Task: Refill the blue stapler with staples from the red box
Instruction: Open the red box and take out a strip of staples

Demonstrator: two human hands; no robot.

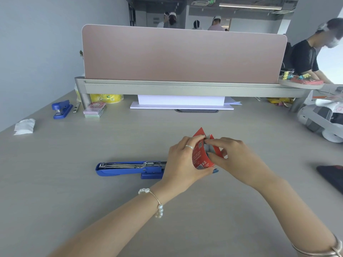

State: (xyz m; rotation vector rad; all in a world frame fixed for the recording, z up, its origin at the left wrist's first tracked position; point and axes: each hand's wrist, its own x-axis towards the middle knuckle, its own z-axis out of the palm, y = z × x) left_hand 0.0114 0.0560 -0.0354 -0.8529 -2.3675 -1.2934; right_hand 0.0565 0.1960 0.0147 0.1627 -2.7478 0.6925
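A blue stapler (128,168) lies opened flat on the grey desk, its metal staple channel facing up; its right end is hidden behind my left hand. My left hand (182,162) grips a small red box (201,156) from the left, held just above the desk. The box's flaps stand open at the top. My right hand (235,157) pinches the box's open right end with thumb and fingers. No staples are visible.
A second blue stapler (61,109) sits at the far left beside a stack of small boxes (94,109). A crumpled white tissue (24,126) lies left. A pink divider (183,54) backs the desk. A dark object (332,176) lies at the right edge. A person works at the right.
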